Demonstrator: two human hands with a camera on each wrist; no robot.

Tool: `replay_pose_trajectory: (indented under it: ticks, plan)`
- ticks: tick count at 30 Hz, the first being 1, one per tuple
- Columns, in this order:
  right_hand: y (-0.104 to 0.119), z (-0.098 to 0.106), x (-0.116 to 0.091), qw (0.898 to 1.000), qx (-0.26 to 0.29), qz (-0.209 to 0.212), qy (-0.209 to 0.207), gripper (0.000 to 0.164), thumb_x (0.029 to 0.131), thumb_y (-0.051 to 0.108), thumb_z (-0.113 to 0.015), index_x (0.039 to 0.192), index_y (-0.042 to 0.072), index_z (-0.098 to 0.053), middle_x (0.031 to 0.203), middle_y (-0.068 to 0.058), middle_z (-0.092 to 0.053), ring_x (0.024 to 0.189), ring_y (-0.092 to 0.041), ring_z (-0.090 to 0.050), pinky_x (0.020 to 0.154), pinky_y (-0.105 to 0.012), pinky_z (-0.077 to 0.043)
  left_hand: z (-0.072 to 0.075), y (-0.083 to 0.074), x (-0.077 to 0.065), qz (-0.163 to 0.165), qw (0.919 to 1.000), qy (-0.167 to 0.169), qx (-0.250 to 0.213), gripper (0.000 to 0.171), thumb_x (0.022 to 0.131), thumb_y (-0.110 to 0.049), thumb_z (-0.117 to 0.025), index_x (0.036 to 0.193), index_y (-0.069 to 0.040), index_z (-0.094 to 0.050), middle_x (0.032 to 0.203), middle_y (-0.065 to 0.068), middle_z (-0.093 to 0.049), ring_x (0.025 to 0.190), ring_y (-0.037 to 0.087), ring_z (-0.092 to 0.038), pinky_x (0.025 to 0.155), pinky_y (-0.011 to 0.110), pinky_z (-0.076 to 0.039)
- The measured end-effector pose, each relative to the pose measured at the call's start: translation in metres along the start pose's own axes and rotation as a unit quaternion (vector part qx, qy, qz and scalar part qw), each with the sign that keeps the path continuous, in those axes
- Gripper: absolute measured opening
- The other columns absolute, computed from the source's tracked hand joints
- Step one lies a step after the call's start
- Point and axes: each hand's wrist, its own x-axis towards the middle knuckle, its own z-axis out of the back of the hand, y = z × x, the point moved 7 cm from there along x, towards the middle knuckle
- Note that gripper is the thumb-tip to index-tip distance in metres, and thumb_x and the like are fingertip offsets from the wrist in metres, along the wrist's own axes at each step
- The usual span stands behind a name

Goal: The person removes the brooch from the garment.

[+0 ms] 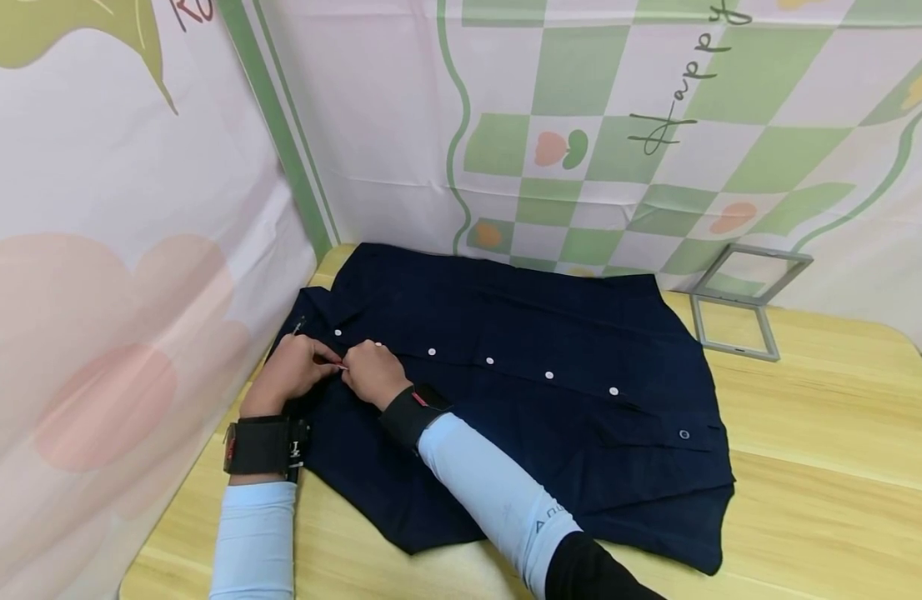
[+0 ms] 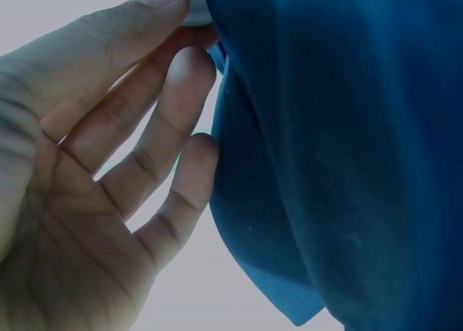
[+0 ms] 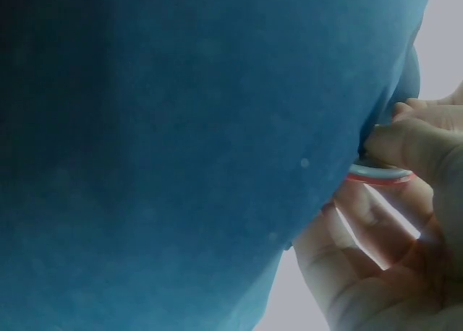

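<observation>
A navy button-up shirt (image 1: 521, 317) lies spread on the table, a row of white buttons running along its front. Near its left end both hands meet at a small round badge (image 3: 380, 173), pale with a red rim, at the shirt cloth. My left hand (image 1: 292, 367) pinches the badge (image 2: 197, 9) between thumb and finger; its other fingers stand loosely bent beside a hanging fold (image 2: 253, 201). My right hand (image 1: 374, 372) also pinches it, thumb above and fingers beneath. The back of the badge is partly hidden by fingers and cloth.
A grey hinged double frame (image 1: 734, 327) stands on the light wooden table (image 1: 829, 417) at the right. Printed cloth (image 1: 386, 125) hangs as walls behind and to the left. A cuff with a button (image 1: 683, 434) lies at the shirt's right end.
</observation>
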Motion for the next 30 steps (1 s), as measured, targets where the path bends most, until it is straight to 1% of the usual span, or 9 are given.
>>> replay_pose_trajectory:
  ticks: [2, 13, 15, 19, 21, 25, 27, 30]
  plan:
    - [0.0, 0.0, 0.0, 1.0, 0.001, 0.001, 0.0, 0.021, 0.097, 0.024, -0.063, 0.083, 0.015, -0.076, 0.082, 0.0, -0.07, 0.076, -0.014, -0.066, 0.072, -0.025, -0.052, 0.0, 0.0, 0.0, 0.001, 1.0, 0.001, 0.001, 0.005, 0.083, -0.002, -0.075, 0.085, -0.003, -0.08, 0.083, 0.013, -0.076, 0.078, 0.029, -0.07, 0.069, 0.039, -0.057]
    - [-0.001, -0.001, -0.001, 1.0, 0.004, 0.0, -0.008, 0.023, 0.097, 0.024, -0.063, 0.078, 0.016, -0.073, 0.079, 0.0, -0.068, 0.07, -0.012, -0.065, 0.065, -0.023, -0.051, 0.0, -0.001, 0.0, 0.003, 1.0, 0.004, -0.001, 0.005, 0.083, -0.003, -0.075, 0.085, -0.003, -0.079, 0.082, 0.012, -0.076, 0.076, 0.027, -0.07, 0.068, 0.037, -0.056]
    - [-0.001, -0.001, -0.001, 1.0, 0.005, -0.004, -0.009, 0.022, 0.097, 0.024, -0.064, 0.079, 0.016, -0.074, 0.08, 0.0, -0.068, 0.069, -0.012, -0.064, 0.064, -0.023, -0.051, 0.0, -0.001, 0.0, 0.003, 1.0, 0.006, -0.002, 0.005, 0.083, -0.002, -0.074, 0.085, -0.002, -0.078, 0.082, 0.012, -0.075, 0.075, 0.026, -0.07, 0.067, 0.037, -0.056]
    - [0.0, -0.002, -0.003, 1.0, -0.011, -0.009, -0.006, 0.019, 0.097, 0.027, -0.064, 0.086, 0.016, -0.074, 0.085, 0.0, -0.068, 0.072, -0.011, -0.065, 0.066, -0.022, -0.053, -0.002, -0.001, 0.001, 0.004, 0.9999, 0.014, -0.006, 0.004, 0.083, 0.0, -0.073, 0.086, 0.0, -0.077, 0.081, 0.013, -0.074, 0.072, 0.024, -0.069, 0.068, 0.037, -0.056]
    - [0.001, -0.002, -0.004, 1.0, -0.018, -0.011, 0.0, 0.017, 0.096, 0.029, -0.064, 0.091, 0.017, -0.075, 0.088, 0.001, -0.068, 0.074, -0.011, -0.066, 0.064, -0.022, -0.053, -0.003, 0.0, 0.001, 0.01, 0.9996, 0.026, -0.007, 0.005, 0.083, 0.0, -0.072, 0.087, 0.0, -0.075, 0.081, 0.013, -0.073, 0.071, 0.023, -0.068, 0.07, 0.039, -0.055]
    - [0.001, -0.004, -0.007, 0.999, -0.01, -0.017, 0.026, 0.018, 0.094, 0.034, -0.067, 0.097, 0.018, -0.074, 0.093, 0.001, -0.067, 0.074, -0.01, -0.064, 0.057, -0.022, -0.048, -0.009, 0.003, -0.001, 0.027, 0.997, 0.072, -0.014, 0.014, 0.081, 0.003, -0.07, 0.094, 0.001, -0.073, 0.086, 0.014, -0.072, 0.072, 0.021, -0.066, 0.07, 0.038, -0.054]
    - [0.0, -0.004, -0.008, 0.999, -0.004, -0.015, 0.042, 0.021, 0.092, 0.037, -0.069, 0.101, 0.019, -0.074, 0.096, 0.001, -0.066, 0.076, -0.01, -0.063, 0.058, -0.022, -0.048, -0.011, 0.004, -0.002, 0.031, 0.9949, 0.094, -0.018, 0.021, 0.079, 0.006, -0.068, 0.099, 0.002, -0.071, 0.086, 0.014, -0.071, 0.072, 0.019, -0.064, 0.068, 0.035, -0.053]
    - [-0.004, -0.002, -0.009, 0.998, 0.004, -0.008, 0.055, 0.029, 0.09, 0.041, -0.071, 0.108, 0.019, -0.072, 0.101, 0.001, -0.066, 0.082, -0.011, -0.063, 0.065, -0.023, -0.049, -0.014, 0.004, -0.002, 0.035, 0.9922, 0.116, -0.028, 0.029, 0.077, 0.007, -0.067, 0.105, 0.004, -0.069, 0.088, 0.014, -0.07, 0.074, 0.018, -0.064, 0.067, 0.032, -0.051]
